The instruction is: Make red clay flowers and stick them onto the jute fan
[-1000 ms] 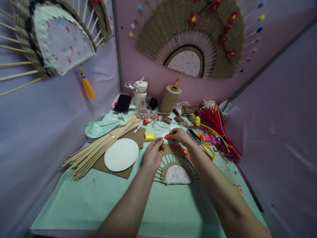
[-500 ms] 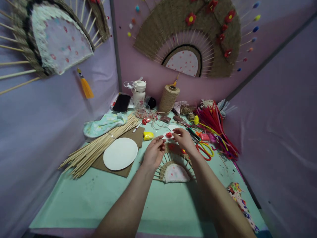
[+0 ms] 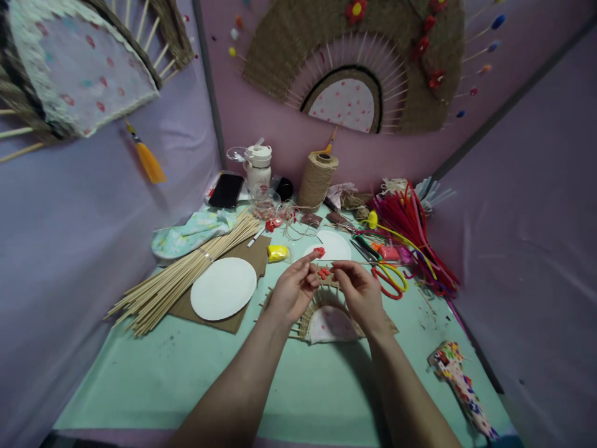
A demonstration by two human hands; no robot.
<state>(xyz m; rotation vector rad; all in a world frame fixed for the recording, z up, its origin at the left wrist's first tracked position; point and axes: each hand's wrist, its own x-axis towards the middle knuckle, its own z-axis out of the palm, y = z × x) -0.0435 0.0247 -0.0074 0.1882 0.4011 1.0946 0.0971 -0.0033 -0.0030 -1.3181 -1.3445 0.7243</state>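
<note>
My left hand (image 3: pixel 295 287) is raised over the table with a small red flower (image 3: pixel 319 252) at the tip of its index finger. Close by on the right, my right hand (image 3: pixel 361 289) has thumb and fingers pinched together. A thin stick (image 3: pixel 333 261) appears to run from this pinch toward the flower; its ends are hard to make out. Beneath both hands lies a small woven fan with a pale half-round centre (image 3: pixel 329 325), partly covered by them. Just beyond the fingers is a white disc (image 3: pixel 336 244).
Left are a bundle of thin sticks (image 3: pixel 186 270), a white oval (image 3: pixel 224 289) on cardboard (image 3: pixel 237 320) and a yellow packet (image 3: pixel 278 252). Scissors (image 3: pixel 390 280) and red pipe cleaners (image 3: pixel 422 249) lie right. A twine spool (image 3: pixel 318 180) and bottle (image 3: pixel 259 168) stand behind.
My right hand has drawn back from the red flower and lower, leaving the flower at my left fingertips. More of the white disc shows. The whole view has shifted slightly.
</note>
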